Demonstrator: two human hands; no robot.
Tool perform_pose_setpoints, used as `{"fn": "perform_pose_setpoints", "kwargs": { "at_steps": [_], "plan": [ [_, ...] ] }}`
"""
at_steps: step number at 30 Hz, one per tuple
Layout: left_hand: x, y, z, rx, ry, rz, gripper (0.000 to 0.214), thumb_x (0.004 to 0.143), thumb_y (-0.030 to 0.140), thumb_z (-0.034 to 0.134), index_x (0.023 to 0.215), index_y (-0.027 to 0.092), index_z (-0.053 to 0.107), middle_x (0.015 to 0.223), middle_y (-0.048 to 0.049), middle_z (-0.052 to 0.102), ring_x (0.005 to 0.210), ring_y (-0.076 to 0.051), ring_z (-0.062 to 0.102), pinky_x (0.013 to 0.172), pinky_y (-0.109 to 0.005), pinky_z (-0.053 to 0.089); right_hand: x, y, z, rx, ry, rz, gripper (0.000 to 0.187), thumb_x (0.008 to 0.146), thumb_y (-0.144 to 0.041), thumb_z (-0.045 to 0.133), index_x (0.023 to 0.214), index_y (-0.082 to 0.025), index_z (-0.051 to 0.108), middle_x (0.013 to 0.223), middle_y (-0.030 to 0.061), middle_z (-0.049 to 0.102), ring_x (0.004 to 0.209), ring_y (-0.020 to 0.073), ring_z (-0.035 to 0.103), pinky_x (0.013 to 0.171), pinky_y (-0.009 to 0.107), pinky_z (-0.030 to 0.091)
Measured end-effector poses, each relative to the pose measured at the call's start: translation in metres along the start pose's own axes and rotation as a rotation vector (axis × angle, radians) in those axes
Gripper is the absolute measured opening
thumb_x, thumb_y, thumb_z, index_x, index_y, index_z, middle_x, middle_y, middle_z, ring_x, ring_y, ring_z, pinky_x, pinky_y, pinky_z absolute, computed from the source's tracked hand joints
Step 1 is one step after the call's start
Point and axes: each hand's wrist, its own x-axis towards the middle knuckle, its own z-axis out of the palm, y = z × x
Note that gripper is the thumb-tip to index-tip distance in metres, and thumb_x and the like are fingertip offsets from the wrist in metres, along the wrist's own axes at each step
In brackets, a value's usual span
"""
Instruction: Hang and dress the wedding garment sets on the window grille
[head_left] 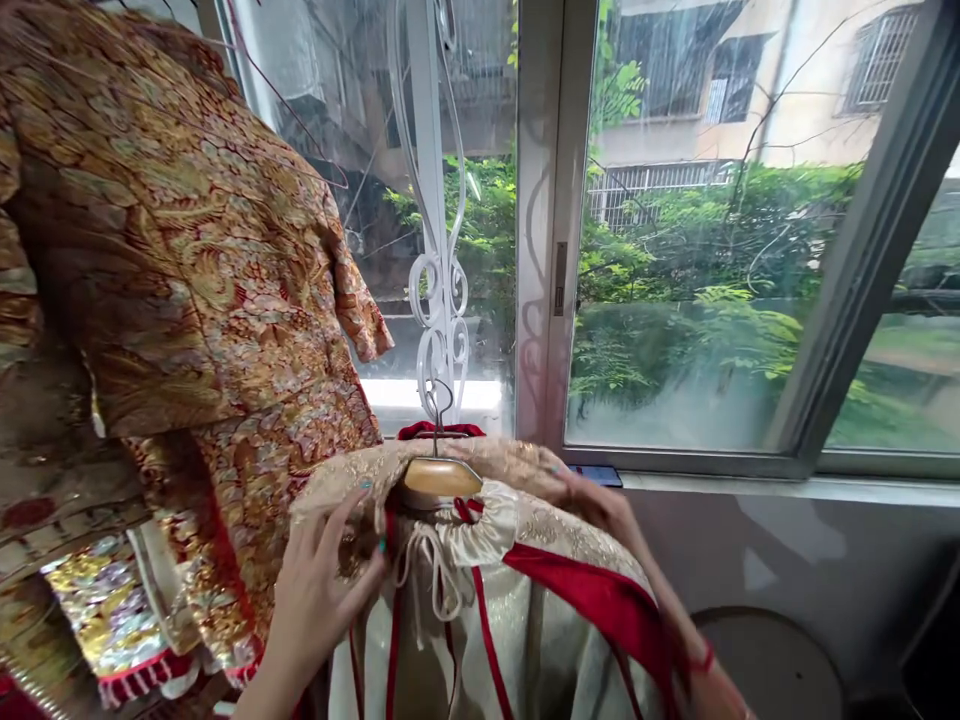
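A cream-and-gold brocade garment [495,600] with red trim hangs from a wooden hanger [441,478] in front of me. Its metal hook rises toward the window. My left hand [319,590] grips the fabric beside the gathered collar, near the pale drawstring cord [427,565]. My right hand [592,500] lies over the far shoulder with its fingers on the gold fabric, and its wrist runs down behind the red trim. Below the collar, the garment's lower part drops out of the picture.
A red-and-gold brocade jacket [195,260] hangs close on the left, above more patterned cloth. Ahead are a glass window [697,300] and white scrolled ironwork [439,300]. A phone [596,475] lies on the sill, and a round stool top [765,665] stands at lower right.
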Motion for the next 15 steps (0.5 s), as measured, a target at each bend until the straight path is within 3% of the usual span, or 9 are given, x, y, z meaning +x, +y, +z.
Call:
{"fn": "perform_pose_setpoints", "kwargs": {
  "at_steps": [2, 5, 8, 11, 13, 15],
  "plan": [
    [-0.009, -0.006, 0.010, 0.143, 0.003, -0.046, 0.065, 0.082, 0.049, 0.050, 0.136, 0.013, 0.046, 0.114, -0.0182, 0.053, 0.107, -0.037, 0.053, 0.090, -0.053, 0.045, 0.008, -0.010, -0.022, -0.027, -0.001, 0.019, 0.035, 0.091, -0.043, 0.049, 0.109, -0.023, 0.072, 0.119, 0.0066, 0.069, 0.117, 0.0272, 0.059, 0.105, 0.040, 0.043],
    [-0.020, -0.017, 0.021, 0.253, -0.079, -0.098, 0.078, 0.079, 0.054, 0.052, 0.143, 0.012, 0.040, 0.125, -0.0222, 0.045, 0.115, -0.042, 0.047, 0.093, -0.057, 0.041, 0.034, -0.036, -0.064, -0.055, -0.270, 0.085, 0.042, 0.079, -0.050, 0.061, 0.101, -0.017, 0.074, 0.103, 0.0082, 0.074, 0.101, 0.0278, 0.065, 0.093, 0.040, 0.049],
    [-0.032, -0.029, 0.027, 0.266, -0.164, -0.036, 0.091, 0.073, 0.058, 0.060, 0.149, 0.015, 0.031, 0.133, -0.0231, 0.040, 0.120, -0.045, 0.044, 0.097, -0.060, 0.038, 0.059, -0.074, -0.100, -0.140, -0.483, 0.096, 0.054, 0.077, -0.052, 0.063, 0.114, -0.012, 0.068, 0.110, 0.0104, 0.071, 0.093, 0.0227, 0.065, 0.080, 0.032, 0.052],
    [-0.051, -0.038, 0.029, 0.239, -0.168, 0.045, 0.095, 0.073, 0.052, 0.064, 0.151, 0.016, 0.024, 0.140, -0.0240, 0.035, 0.126, -0.047, 0.039, 0.101, -0.062, 0.035, 0.064, -0.113, -0.117, -0.362, -0.645, 0.053, 0.066, 0.071, -0.042, 0.071, 0.129, -0.015, 0.058, 0.119, 0.0093, 0.066, 0.095, 0.0202, 0.064, 0.081, 0.029, 0.049],
    [-0.062, -0.041, 0.032, 0.185, -0.134, 0.087, 0.086, 0.080, 0.044, 0.060, 0.152, 0.019, 0.020, 0.144, -0.0228, 0.033, 0.131, -0.044, 0.036, 0.105, -0.059, 0.035, 0.049, -0.125, -0.116, -0.535, -0.643, 0.028, 0.066, 0.068, -0.035, 0.074, 0.130, -0.020, 0.057, 0.116, 0.0064, 0.067, 0.094, 0.0212, 0.064, 0.082, 0.030, 0.049],
    [-0.071, -0.041, 0.036, 0.141, -0.092, 0.097, 0.077, 0.087, 0.036, 0.053, 0.153, 0.022, 0.016, 0.146, -0.0207, 0.033, 0.134, -0.041, 0.034, 0.107, -0.057, 0.036, 0.022, -0.117, -0.107, -0.667, -0.456, -0.011, 0.056, 0.072, -0.030, 0.071, 0.126, -0.022, 0.059, 0.109, 0.0056, 0.068, 0.094, 0.0237, 0.064, 0.084, 0.034, 0.050]
  ]
}}
